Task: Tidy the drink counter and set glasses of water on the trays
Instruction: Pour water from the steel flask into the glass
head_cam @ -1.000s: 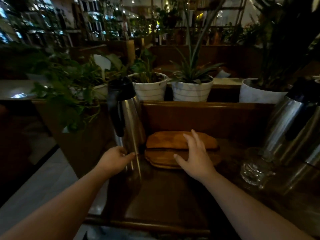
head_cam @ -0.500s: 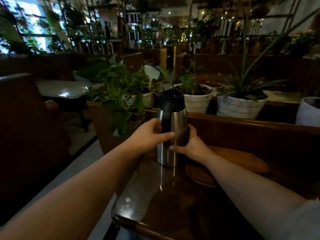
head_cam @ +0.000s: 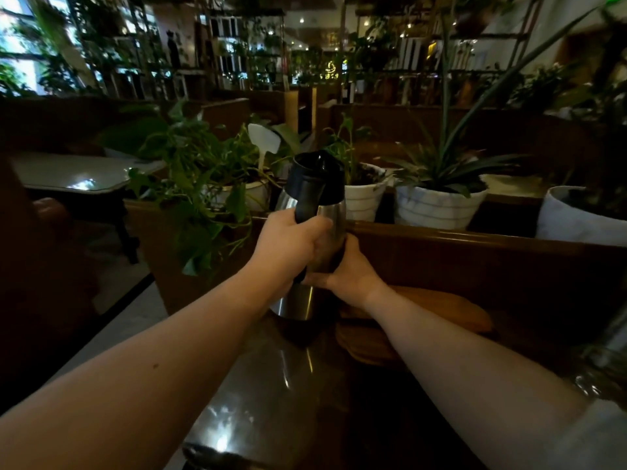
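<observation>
The dark counter (head_cam: 271, 395) held a steel jug (head_cam: 307, 300) near its back edge (wooden trays (head_cam: 437, 313) lay beside it).

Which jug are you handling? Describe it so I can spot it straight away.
Find the dark wooden counter in front of the row of white plant pots. At its left end, beside the stacked wooden trays, stands a steel jug. Unlike anything nearby, it has a black lid and both hands on it.

Dim indoor shot — daylight from windows (head_cam: 20, 62) top left, small ceiling lamps far back. Glare on desk (head_cam: 237, 418). Wide-angle bending at edges, bg soft.
</observation>
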